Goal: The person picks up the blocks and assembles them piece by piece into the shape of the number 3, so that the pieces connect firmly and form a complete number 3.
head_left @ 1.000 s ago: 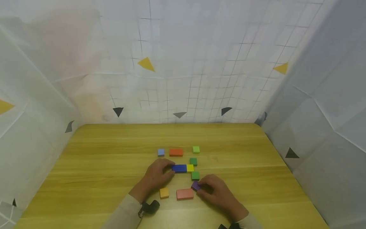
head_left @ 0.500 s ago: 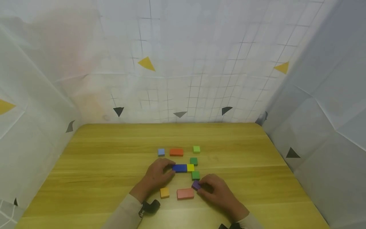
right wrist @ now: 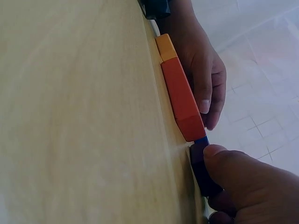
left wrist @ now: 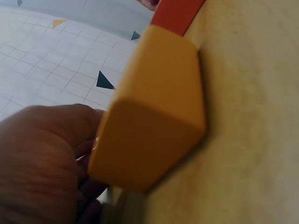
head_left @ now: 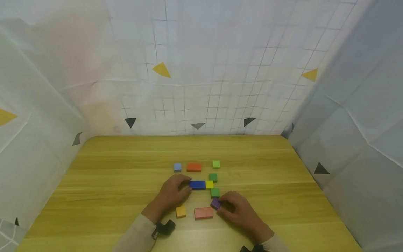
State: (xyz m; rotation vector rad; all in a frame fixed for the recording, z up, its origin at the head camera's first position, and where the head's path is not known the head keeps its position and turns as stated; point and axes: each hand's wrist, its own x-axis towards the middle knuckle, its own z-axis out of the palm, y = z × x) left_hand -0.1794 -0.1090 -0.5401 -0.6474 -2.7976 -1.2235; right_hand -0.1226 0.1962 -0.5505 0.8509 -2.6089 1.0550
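Note:
In the head view my left hand has thumb and fingers at the left end of a long blue block, which touches a yellow block. My right hand pinches a purple block, turned at an angle just below a green block. A darker green block lies above the yellow one. In the right wrist view my right thumb presses the purple block. The left wrist view shows an orange block near the camera, beside my left hand.
Below the hands' blocks lie a pink block and an orange block. Farther back are a light blue block, a red block and a light green block. Patterned cloth stands behind the wooden table.

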